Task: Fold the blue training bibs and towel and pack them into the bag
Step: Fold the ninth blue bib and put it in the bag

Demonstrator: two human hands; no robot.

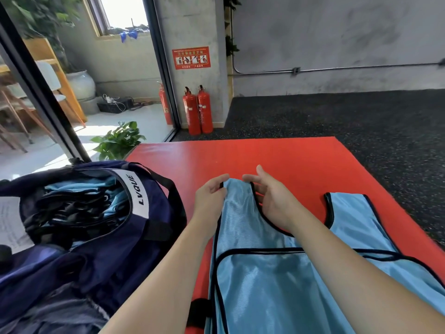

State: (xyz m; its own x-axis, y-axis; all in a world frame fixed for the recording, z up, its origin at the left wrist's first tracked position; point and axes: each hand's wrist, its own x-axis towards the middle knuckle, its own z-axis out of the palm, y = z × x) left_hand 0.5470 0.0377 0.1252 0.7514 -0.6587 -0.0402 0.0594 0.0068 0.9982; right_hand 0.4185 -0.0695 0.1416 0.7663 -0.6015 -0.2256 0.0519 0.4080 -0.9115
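— Nearest the lens, what is that pale blue cloth?

— One training bib (265, 273), spread on the red mat (289, 160) with its black-trimmed hem towards the person and its shoulder straps pointing away. Both forearms reach out over it.

— And the hands?

— Both are at the left shoulder strap. The left hand (212, 196) has its fingers and thumb curled onto the strap's outer trim, pinching the cloth. The right hand (269, 201) rests its fingers on the neckline side of that same strap, thumb raised; whether it actually nips the trim or only lies against it cannot be told from this angle.

— The other strap?

— It lies flat on the mat, off to the right, untouched.

— Where does everything end up?

— In the navy bag (101, 213), standing open just left of the mat. More blue bibs (79, 186) already sit inside, beside a sheet of paper (10, 225). No towel can be made out.

— What might spoil the fold?

— The mesh looks slick and thin. If only one hand truly grips, the strap will probably twist as it is brought over, and the edges will not meet. The lower part is already doubled over on itself; folding on top of that would likely make a lumpy bundle that springs open when pushed in among the others.
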